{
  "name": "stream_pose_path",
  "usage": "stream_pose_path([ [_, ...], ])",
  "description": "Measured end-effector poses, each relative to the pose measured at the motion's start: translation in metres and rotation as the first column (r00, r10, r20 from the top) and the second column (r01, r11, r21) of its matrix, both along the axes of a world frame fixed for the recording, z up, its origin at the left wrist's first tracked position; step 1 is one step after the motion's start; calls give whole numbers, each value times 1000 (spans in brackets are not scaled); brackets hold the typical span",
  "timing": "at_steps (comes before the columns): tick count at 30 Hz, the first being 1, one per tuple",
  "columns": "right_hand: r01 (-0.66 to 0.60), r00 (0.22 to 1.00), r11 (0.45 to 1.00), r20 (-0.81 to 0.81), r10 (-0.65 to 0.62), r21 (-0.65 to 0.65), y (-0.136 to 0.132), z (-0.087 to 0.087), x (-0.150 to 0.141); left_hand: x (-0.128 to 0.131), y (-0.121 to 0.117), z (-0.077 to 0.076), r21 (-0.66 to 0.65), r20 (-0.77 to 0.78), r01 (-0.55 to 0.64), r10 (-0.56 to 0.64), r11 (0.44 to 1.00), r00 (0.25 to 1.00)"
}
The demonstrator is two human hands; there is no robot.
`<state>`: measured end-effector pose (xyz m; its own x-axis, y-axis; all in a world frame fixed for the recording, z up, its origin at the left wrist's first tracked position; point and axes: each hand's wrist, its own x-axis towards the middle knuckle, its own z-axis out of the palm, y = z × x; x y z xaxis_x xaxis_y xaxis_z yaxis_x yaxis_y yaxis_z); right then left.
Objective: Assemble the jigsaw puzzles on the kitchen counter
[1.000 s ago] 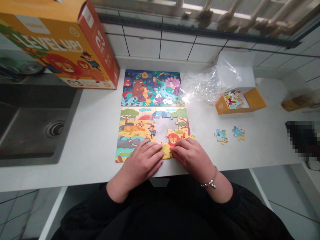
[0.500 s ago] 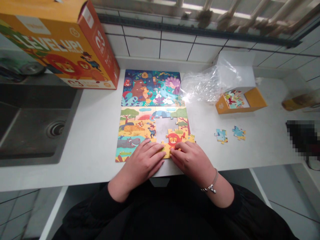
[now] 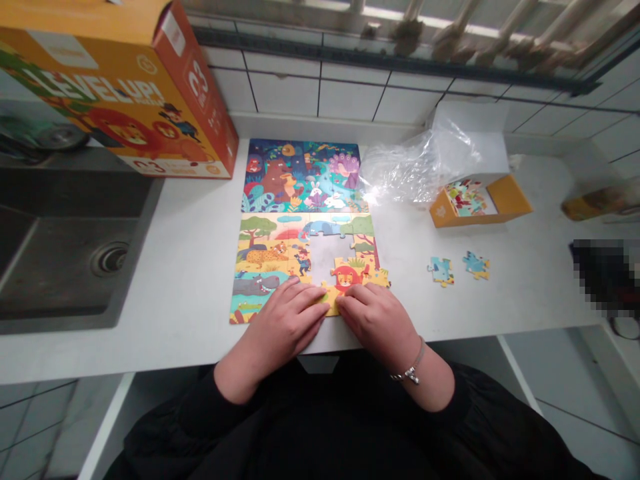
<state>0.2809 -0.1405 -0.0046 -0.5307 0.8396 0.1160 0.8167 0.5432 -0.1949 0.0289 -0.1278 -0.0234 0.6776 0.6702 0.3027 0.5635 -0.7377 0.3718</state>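
Observation:
Two jigsaw puzzles lie on the white counter (image 3: 190,293), one above the other. The far jungle puzzle (image 3: 304,175) looks whole. The near savanna puzzle (image 3: 260,250) has a bare gap at its middle. My left hand (image 3: 283,323) lies flat over its lower pieces, and my right hand (image 3: 373,320) rests just beside it. Fingertips of both hands press a yellow jigsaw piece (image 3: 327,300) at the gap's lower edge. To the right lie two loose blue-and-yellow pieces (image 3: 441,271) (image 3: 476,265), apart from my hands.
A large orange puzzle box (image 3: 120,87) stands at back left, beside a steel sink (image 3: 65,267). Crumpled clear plastic (image 3: 420,167) and an open orange box holding pieces (image 3: 480,203) sit at back right. A pixelated dark object (image 3: 605,277) lies at far right.
My right hand has slid a little to the left along the puzzle's lower edge, and its wrist has turned. My left hand has barely moved. The loose pieces stay where they were.

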Motion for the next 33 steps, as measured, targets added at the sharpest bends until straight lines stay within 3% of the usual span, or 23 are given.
stream_pose_path([
  [7, -27, 998, 1000, -51, 27, -9, 1, 9, 7, -1, 0, -1, -12, -5, -1, 1, 1000, 1000],
  [13, 201, 974, 979, -100, -202, -25, 9, 6, 46, 0, 0, -6, -7, 13, 5, -4, 1000, 1000],
  [18, 210, 969, 972, -110, -221, -102, 16, 2, 69, 4, 1, -9, 32, 45, 9, -11, 999, 999],
  [26, 198, 974, 976, -99, -206, -88, 20, 10, 56, 7, -2, -6, 20, 51, -8, 7, 1000, 999],
  [33, 118, 978, 988, -159, -133, -98, 30, 3, 34, 8, -1, -1, 43, 47, -19, 17, 999, 999],
])
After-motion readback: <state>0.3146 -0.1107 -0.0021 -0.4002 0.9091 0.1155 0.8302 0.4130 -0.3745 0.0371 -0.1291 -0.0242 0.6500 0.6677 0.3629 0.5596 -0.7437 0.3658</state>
